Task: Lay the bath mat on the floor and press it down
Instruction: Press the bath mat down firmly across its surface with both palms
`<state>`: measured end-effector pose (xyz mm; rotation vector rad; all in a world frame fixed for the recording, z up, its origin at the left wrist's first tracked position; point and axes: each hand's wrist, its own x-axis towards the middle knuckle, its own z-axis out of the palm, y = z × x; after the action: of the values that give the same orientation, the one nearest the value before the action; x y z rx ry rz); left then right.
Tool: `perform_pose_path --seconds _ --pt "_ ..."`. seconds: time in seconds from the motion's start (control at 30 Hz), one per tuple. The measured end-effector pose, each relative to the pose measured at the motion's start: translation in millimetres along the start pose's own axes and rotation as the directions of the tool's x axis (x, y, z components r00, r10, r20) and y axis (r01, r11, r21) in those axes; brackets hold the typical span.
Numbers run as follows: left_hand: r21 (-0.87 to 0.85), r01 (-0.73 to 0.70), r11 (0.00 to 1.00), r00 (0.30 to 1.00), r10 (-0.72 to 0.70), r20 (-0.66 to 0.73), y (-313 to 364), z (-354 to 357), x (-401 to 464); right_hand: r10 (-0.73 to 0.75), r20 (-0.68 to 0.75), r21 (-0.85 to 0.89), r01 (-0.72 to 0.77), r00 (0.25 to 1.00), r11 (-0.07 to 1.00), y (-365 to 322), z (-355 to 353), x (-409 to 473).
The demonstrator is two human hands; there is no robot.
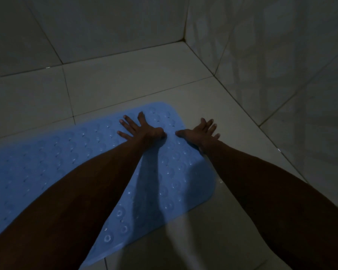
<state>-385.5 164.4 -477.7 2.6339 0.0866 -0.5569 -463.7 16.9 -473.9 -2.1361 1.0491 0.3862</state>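
The mat (pixel 47 162) runs off the left picture edge, and both forearms hide part of it (the left one most). Dim light blurs its suckers far from the hands.

Bare tile floor (pixel 125 82) open beyond and right of bath mat (pixel 47 162). Two tiled walls (pixel 271 55) meet in corner (pixel 183 38), closing off far and right sides.

Dim, bluish and underexposed throughout, with corners darkening toward 10 and 2 o'clock, soft arm shadows falling toward 6 o'clock across the blue bath mat (pixel 47 162) and pale floor tiles (pixel 125 84), faint glints on mat bumps, grout lines bowing at edges.
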Motion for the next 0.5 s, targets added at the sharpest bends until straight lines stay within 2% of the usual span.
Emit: perform_pose_path --seconds 0.23,0.4,0.5 --pt "0.132 -0.110 0.985 0.993 0.106 0.043 -9.1 -0.2 6.3 0.061 -0.035 0.064 -0.059 0.998 0.996 -9.0 3.7 2.5" --pt "0.101 -0.089 0.991 0.990 0.078 0.116 -12.2 -9.1 11.8 0.191 -0.032 0.052 -0.189 0.981 0.981 -36.0 -10.5 7.8" --pt "0.016 -0.083 0.996 0.994 0.082 0.066 -10.6 -7.1 13.5 0.215 0.015 -0.029 -0.215 0.976 0.976 -41.5 -25.6 11.3"
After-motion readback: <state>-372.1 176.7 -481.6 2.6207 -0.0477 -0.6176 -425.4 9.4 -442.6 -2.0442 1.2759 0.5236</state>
